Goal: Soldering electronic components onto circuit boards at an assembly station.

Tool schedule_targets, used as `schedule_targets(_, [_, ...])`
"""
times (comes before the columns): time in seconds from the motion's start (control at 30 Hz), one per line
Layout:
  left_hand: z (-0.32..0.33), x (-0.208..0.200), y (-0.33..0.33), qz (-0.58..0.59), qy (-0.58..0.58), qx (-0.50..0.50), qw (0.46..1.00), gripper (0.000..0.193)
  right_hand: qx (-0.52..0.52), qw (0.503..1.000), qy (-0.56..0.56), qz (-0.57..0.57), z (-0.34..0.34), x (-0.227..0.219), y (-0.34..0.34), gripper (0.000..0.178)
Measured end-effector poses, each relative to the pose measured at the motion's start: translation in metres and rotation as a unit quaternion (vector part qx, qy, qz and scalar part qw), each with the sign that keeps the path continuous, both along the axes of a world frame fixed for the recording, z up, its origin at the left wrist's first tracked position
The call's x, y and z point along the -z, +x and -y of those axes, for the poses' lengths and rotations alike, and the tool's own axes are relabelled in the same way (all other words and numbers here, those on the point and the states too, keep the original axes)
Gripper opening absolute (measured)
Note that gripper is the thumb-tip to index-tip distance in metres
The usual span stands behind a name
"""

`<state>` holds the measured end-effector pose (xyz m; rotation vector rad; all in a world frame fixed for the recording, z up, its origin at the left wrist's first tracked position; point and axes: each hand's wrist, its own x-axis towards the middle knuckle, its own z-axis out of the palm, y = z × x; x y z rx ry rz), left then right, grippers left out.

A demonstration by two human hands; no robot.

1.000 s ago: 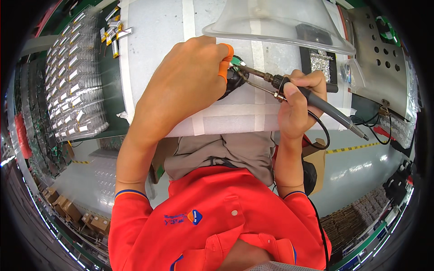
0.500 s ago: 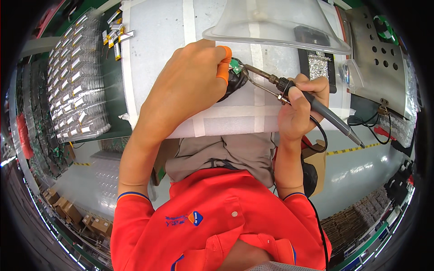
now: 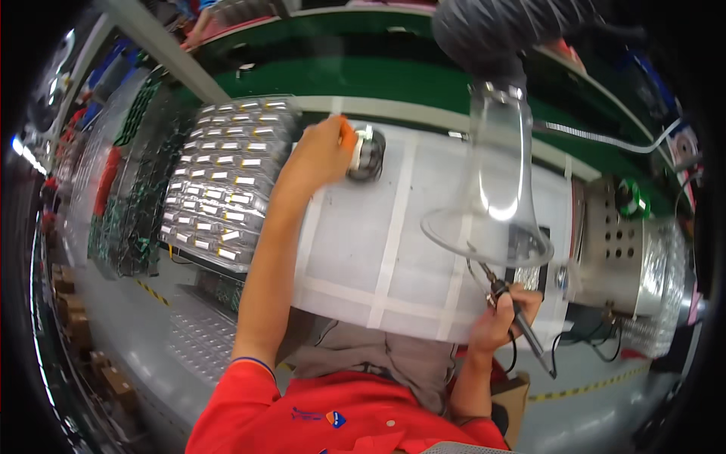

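Observation:
Out over the far left of the white work mat (image 3: 355, 227), my left hand (image 3: 321, 155) is closed, with orange finger covers on its fingertips. Its fingers pinch a small green circuit board (image 3: 364, 135) attached to a rounded dark bundle (image 3: 368, 160); motion blur hides the details. At the near right of the mat, my right hand (image 3: 503, 321) grips a soldering iron (image 3: 510, 303) with a thin curved metal tube beside its barrel. The iron's tip points away from me, by the rim of a clear fume funnel (image 3: 499, 174).
A stack of clear trays (image 3: 223, 174) with silver battery cells stands left of the mat. A perforated metal box (image 3: 616, 242) sits at the right. Behind runs a green conveyor belt (image 3: 363, 64). A grey hose (image 3: 499, 38) carries the funnel overhead.
My left hand has moved away from the iron toward the mat's far left, with the board and dark bundle. My right hand keeps the soldering iron. The view has tilted up.

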<state>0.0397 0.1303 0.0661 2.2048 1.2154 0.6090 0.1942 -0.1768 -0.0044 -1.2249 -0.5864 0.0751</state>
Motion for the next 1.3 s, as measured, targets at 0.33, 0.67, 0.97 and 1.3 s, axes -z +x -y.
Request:
schedule_targets(0.33, [-0.172, 0.025, 0.118, -0.054, 0.112, -0.034, 0.992, 0.054, -0.024, 0.999, -0.013, -0.041, 0.005, -0.005, -0.004, 0.019])
schedule_targets(0.67, [-0.258, 0.100, 0.227, -0.188, 0.320, 0.009, 0.928, 0.060, -0.087, 0.994, -0.057, -0.046, 0.017, -0.006, 0.000, 0.026])
schedule_targets(0.97, [-0.314, 0.121, 0.365, -0.044, 0.360, 0.173, 0.916, 0.054, -0.044, 0.995, -0.065, -0.070, 0.017, 0.002, -0.002, 0.027])
schedule_targets(1.3, [-0.252, 0.078, 0.306, -0.124, 0.209, 0.188, 0.952, 0.043, -0.056, 0.986, -0.154, -0.006, 0.019, -0.009, -0.003, 0.024])
